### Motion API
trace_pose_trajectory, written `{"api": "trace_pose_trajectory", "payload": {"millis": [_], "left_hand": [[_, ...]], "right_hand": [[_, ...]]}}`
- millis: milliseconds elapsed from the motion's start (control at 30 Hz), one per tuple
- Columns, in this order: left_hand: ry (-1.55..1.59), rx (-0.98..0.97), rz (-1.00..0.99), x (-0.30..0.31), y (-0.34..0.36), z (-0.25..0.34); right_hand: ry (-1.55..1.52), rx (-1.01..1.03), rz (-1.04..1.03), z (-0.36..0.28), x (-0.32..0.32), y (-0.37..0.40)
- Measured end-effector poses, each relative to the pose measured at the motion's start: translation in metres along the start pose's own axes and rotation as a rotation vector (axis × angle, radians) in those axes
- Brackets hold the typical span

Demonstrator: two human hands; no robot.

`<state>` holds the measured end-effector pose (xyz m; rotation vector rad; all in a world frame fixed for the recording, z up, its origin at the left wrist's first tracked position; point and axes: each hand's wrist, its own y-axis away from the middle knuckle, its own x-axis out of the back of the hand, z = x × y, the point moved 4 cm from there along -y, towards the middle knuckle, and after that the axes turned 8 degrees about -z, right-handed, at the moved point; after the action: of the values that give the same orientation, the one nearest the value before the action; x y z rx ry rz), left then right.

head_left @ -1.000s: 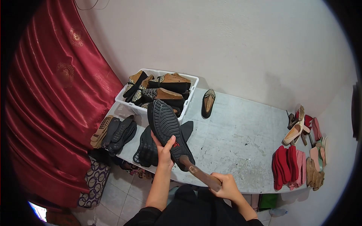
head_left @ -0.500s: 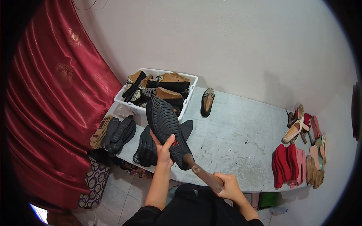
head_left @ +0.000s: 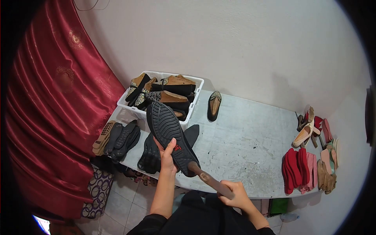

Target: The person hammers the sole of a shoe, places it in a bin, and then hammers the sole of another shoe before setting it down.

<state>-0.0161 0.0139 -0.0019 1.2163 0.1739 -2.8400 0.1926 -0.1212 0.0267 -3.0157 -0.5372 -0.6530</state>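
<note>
My left hand (head_left: pixel 167 157) grips a black shoe (head_left: pixel 166 123) along its side, thumb across the ridged sole. The sole faces me, toe pointing up and left, with a small red mark near the middle. My right hand (head_left: pixel 235 194) is wrapped round a thick brown wooden stick (head_left: pixel 214 183). The stick's far end overlaps the heel of the sole. Behind the shoe, a stack of black soles (head_left: pixel 149 154) lies at the table's front edge, partly hidden by my left hand and the shoe.
A white basket (head_left: pixel 135 111) of shoes on wooden lasts stands at the table's back left. One black flat shoe (head_left: pixel 214 106) lies right of it. Tan soles (head_left: pixel 103 138) and dark soles (head_left: pixel 122 140) sit at left; red soles (head_left: pixel 294 170) and light shoes (head_left: pixel 303 135) at right.
The shoe has turned slightly, its toe shifting a little left. The stick's end stays at the heel, with my right hand still around it.
</note>
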Motion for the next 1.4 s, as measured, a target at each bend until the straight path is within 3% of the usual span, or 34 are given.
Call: {"api": "trace_pose_trajectory", "payload": {"millis": [67, 167, 467, 1167, 1400], "left_hand": [[-0.04, -0.018, 0.01, -0.003, 0.0, 0.002], [-0.04, -0.028, 0.024, 0.001, 0.001, 0.002], [-0.036, -0.02, 0.022, 0.006, -0.001, 0.001], [0.028, 0.01, 0.027, 0.021, 0.006, 0.0], [0.001, 0.024, -0.011, 0.005, 0.018, -0.008]], "right_hand": [[0.175, -0.026, 0.036, -0.003, 0.002, -0.001], [0.061, -0.031, -0.025, 0.004, 0.002, 0.006], [0.098, -0.06, -0.134, 0.005, -0.001, 0.006], [-0.005, -0.072, -0.028, 0.003, 0.006, 0.009], [0.085, -0.051, 0.047, -0.008, 0.01, -0.004]]}}
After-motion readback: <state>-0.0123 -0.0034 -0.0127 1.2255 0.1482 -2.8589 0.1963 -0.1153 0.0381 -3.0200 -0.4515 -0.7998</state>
